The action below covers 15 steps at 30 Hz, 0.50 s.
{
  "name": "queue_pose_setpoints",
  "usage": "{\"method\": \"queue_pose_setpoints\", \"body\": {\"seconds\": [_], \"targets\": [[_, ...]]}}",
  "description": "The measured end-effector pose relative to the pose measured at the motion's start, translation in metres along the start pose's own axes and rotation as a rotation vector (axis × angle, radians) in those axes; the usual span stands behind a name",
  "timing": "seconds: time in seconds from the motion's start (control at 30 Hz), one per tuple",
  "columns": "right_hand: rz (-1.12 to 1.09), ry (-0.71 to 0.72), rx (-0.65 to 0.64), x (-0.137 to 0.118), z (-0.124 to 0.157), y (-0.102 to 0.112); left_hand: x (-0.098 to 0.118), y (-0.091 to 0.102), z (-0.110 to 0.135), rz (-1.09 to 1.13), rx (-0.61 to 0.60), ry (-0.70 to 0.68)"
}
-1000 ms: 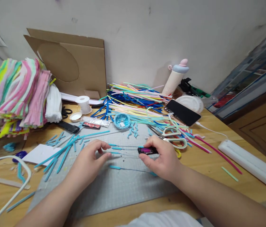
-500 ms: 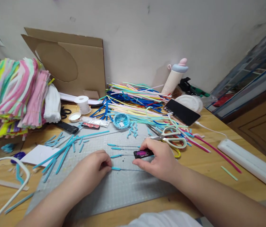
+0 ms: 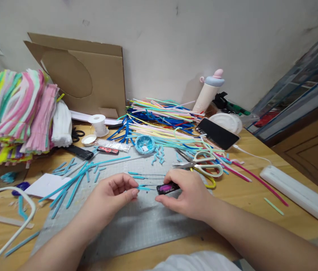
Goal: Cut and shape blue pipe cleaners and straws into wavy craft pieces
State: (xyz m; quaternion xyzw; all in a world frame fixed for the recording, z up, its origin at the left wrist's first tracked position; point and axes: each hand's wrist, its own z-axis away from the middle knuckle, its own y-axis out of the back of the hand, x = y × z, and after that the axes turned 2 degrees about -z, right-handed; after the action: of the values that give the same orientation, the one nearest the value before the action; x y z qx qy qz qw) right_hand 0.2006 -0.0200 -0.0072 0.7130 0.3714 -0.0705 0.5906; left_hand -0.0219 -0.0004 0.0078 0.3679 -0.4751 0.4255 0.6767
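My left hand (image 3: 110, 195) pinches the blue fuzzy end of a short pipe cleaner piece (image 3: 143, 188), lifted a little above the grey cutting mat (image 3: 136, 226). My right hand (image 3: 187, 194) is closed around a small black and magenta tool (image 3: 166, 187) whose tip meets the bare wire of that piece. Two more blue-tipped wire pieces (image 3: 139, 175) lie on the mat just beyond my fingers.
White-handled scissors (image 3: 204, 165) lie right of my hand. Behind are a pile of coloured pipe cleaners (image 3: 161, 116), a blue woven disc (image 3: 145, 144), a phone (image 3: 217, 133), a bottle (image 3: 209, 92), cardboard (image 3: 91, 81), stacked fuzzy bundles (image 3: 17, 109) and a white bar (image 3: 300, 194).
My left hand picked one blue-tipped wire piece up off the mat. My right hand slid the tool left and closer, meeting that piece.
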Motion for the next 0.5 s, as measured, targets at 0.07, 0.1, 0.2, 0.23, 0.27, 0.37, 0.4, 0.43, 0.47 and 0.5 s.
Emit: {"method": "queue_pose_setpoints", "body": {"seconds": [0.07,0.1,0.2,0.23,0.27,0.37,0.4,0.43,0.47,0.5], "targets": [[-0.002,0.006,0.001,0.0001,0.0002,-0.0001,0.0007,-0.001,0.0002,0.018,0.025,-0.002],[-0.002,0.006,0.001,0.0,0.0003,0.0,0.0011,-0.0015,0.0004,0.011,0.041,-0.015],[-0.003,0.005,0.006,-0.0004,0.0007,0.0006,0.002,-0.0034,0.0008,-0.023,0.085,-0.055],[-0.005,0.004,0.007,-0.0006,0.0008,0.0006,0.0021,-0.0042,0.001,-0.023,0.095,-0.06],[-0.007,0.004,0.007,-0.0009,0.001,0.0004,0.0021,-0.0049,0.0011,-0.013,0.102,-0.065],[-0.013,-0.007,0.018,-0.0019,0.0021,-0.0013,0.0014,-0.007,0.0013,0.038,0.107,-0.069],[-0.015,-0.014,0.025,-0.0023,0.0026,-0.0022,0.0008,-0.0076,0.0013,0.058,0.105,-0.069],[-0.016,-0.022,0.034,-0.0026,0.0031,-0.0032,0.0001,-0.0079,0.0012,0.075,0.101,-0.068],[-0.016,-0.029,0.044,-0.003,0.0035,-0.0042,-0.0006,-0.0082,0.0011,0.089,0.094,-0.069],[-0.015,-0.036,0.055,-0.0033,0.0039,-0.0052,-0.0013,-0.0083,0.0009,0.1,0.09,-0.071]]}}
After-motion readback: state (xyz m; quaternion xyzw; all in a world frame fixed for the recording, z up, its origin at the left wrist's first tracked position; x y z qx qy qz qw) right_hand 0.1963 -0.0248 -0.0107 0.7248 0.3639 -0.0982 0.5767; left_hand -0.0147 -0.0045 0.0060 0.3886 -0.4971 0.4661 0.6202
